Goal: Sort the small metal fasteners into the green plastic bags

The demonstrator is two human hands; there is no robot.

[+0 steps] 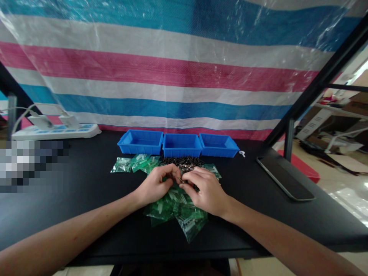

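Note:
My left hand (157,184) and my right hand (207,191) meet over the middle of the table, thumbs and fingers pinched together. Between their fingertips shows a small metal piece (180,179), thin and shiny, perhaps a screw; the fingers cover most of it. Just behind the hands lies a pile of small dark metal pieces (186,161) that look like screws. Under and in front of my hands are heaped several small green-tinted clear plastic bags (189,222), some with clear or white pieces inside. More such bags (143,162) lie behind my left hand.
Three blue trays (140,149) (182,151) (220,150) stand in a row behind the pile. A small white object (242,154) lies beside the right one. A phone (284,178) rests at right, a power strip (57,132) at back left. Striped sheeting (172,76) hangs behind.

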